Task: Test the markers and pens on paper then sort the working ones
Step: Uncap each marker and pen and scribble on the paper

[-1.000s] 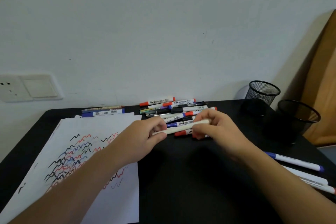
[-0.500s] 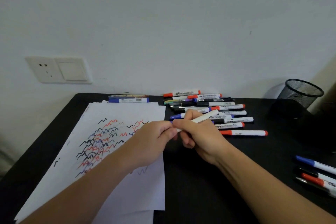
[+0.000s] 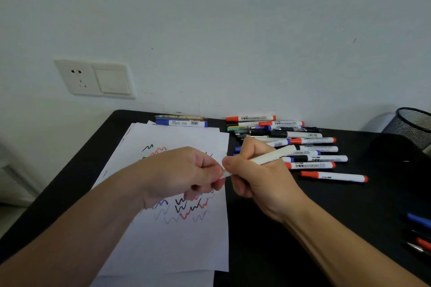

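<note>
A white-barrelled marker [image 3: 271, 157] is held above the right edge of the paper [image 3: 177, 242], its barrel slanting up and to the right toward the pile of untested markers [image 3: 303, 144]. The right hand [image 3: 258, 179] grips the barrel with curled fingers, while the left hand [image 3: 184, 175] pinches the marker's near end between thumb and fingertips; the two hands almost touch at that point. Whether the cap is on or partly drawn off cannot be told, since the fingers hide it. The step in hand appears to be uncapping, ahead of a test stroke. The next move would call for a straight pull along the barrel's axis, then lowering the tip to a bare part of the sheet, below or beside the existing red, black and blue zigzags [image 3: 184, 209]. Two markers [image 3: 182, 121] lie apart at the head of the paper, and several more [image 3: 419, 233] rest at the table's right edge, which may be sorted groups. A mesh pen cup [image 3: 412, 123] stands at the far right on the black table [image 3: 279, 240].
</note>
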